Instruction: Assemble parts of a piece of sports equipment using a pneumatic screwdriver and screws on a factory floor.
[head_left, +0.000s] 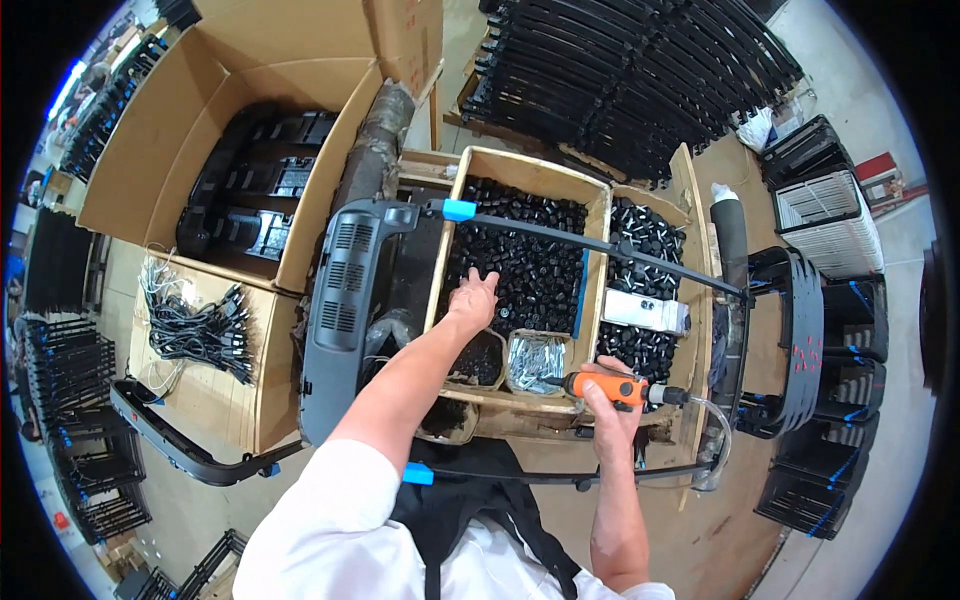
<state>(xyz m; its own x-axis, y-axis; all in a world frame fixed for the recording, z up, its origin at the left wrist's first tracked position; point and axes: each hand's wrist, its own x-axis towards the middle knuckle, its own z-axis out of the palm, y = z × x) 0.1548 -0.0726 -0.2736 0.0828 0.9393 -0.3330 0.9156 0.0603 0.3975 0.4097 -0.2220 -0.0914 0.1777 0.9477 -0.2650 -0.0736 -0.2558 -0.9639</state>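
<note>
Well apart, hands (474, 297) (614, 420) between frame bars (550, 232)

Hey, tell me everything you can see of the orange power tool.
The orange power tool has a slim, rounded body, plastic by the look of it, with black patches on its side. A thin dark tip points left, its end near the small silver metal pieces; whether they touch is unclear. The rear end, on the right, is mostly black, and a clear hose curves down from about there. It lies roughly level in the picture, gripped by the right hand.
</note>
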